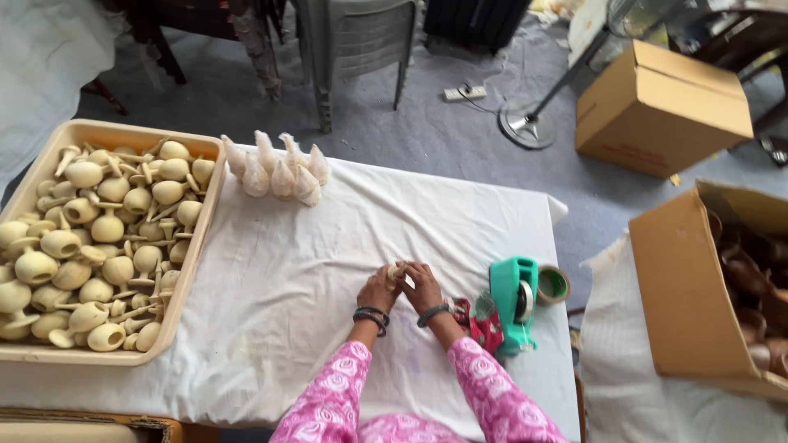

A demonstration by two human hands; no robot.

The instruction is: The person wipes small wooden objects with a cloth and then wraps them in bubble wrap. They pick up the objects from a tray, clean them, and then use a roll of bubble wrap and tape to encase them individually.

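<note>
My left hand (379, 289) and my right hand (423, 285) meet over the white cloth on the table (328, 246), both closed around a small pale wooden piece (396, 270). Only a bit of that piece shows between the fingers. Both wrists wear dark bands, and the sleeves are pink with a floral print. A teal tape dispenser (513, 302) stands just right of my right hand, with a red patterned cloth scrap (483, 321) beside it.
A beige tray (194, 246) full of pale wooden pieces sits at the left. Several wrapped pieces (279, 174) lie at the table's far edge. A tape roll (553, 284) rests near the right edge. Cardboard boxes (657, 111) (685, 295), a fan base (525, 127) and a chair stand around.
</note>
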